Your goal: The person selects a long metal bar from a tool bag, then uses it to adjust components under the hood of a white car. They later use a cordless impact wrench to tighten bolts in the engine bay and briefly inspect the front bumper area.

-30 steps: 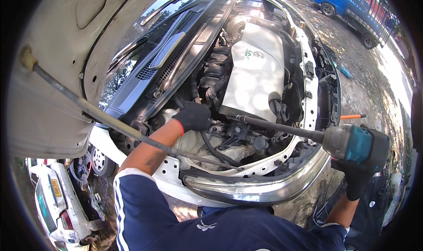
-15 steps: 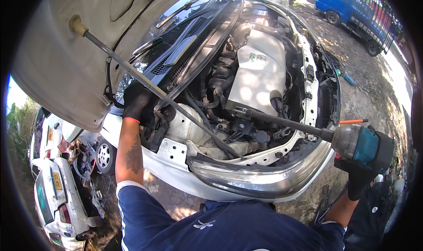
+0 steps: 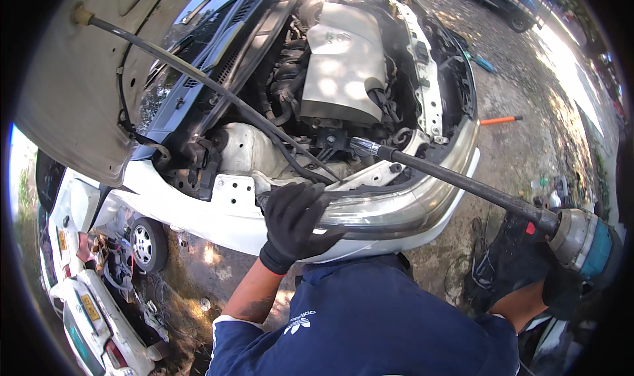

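My left hand (image 3: 294, 221), in a black glove, is spread open above the near edge of the headlight (image 3: 389, 216); nothing shows in it. At the right, my gloved right hand (image 3: 563, 298) grips a teal and grey impact wrench (image 3: 584, 245), its handle mostly lost in shadow. From the wrench a long dark extension bar (image 3: 469, 187) reaches left over the headlight. Its shiny socket end (image 3: 364, 146) lies over the engine bay, beside a dark mounting bracket (image 3: 332, 139). Whether the socket touches anything there, I cannot tell. Behind the bracket sits the pale engine cover (image 3: 345, 65).
A prop rod (image 3: 218, 87) slants across the bay beneath the raised hood (image 3: 69, 105). An orange-handled tool (image 3: 500, 120) lies beyond the front bumper. To the left are a loose wheel (image 3: 149, 244) and a damaged white car (image 3: 109, 316). A blue truck (image 3: 505, 2) stands far right.
My left hand has come out from beside the windshield base to above the headlight and opened. The impact wrench has shifted right and down, and its socket end has drawn back toward the headlight.
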